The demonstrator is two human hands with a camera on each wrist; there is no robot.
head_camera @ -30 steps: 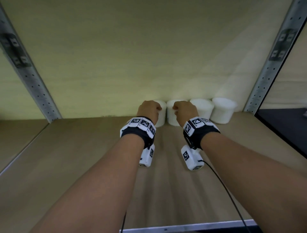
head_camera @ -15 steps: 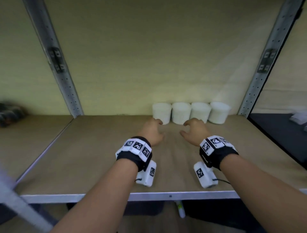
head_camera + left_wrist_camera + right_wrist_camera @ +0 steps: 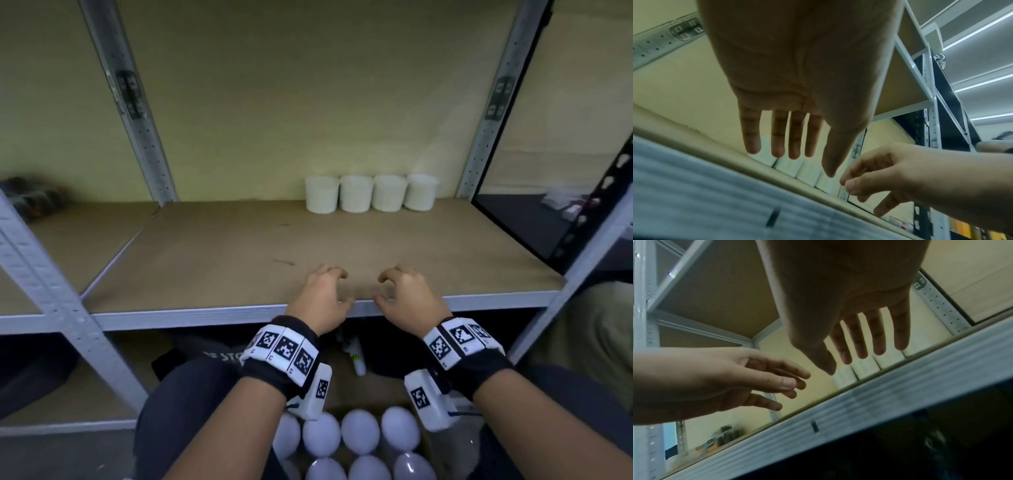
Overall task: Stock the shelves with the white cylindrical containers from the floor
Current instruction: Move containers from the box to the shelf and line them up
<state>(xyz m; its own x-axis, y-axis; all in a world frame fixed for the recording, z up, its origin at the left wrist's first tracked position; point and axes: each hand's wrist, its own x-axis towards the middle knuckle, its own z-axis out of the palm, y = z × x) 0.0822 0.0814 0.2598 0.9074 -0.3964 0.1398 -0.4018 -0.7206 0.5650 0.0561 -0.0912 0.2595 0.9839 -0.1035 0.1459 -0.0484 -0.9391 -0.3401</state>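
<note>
place: stockroom/storage area | evid: boltless metal shelving w/ perforated uprights (image 3: 144, 137) + fibreboard decks (image 3: 239, 246) | LED strip ceiling lights (image 3: 982, 29) | packaged goods on neighbouring bay (image 3: 715, 444)

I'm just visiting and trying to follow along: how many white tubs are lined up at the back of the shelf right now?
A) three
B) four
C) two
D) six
B: four white tubs stand side by side in one row against the back wall of the shelf, toward its right end, while both hands, left hand and right hand, are empty at the front edge.
</note>
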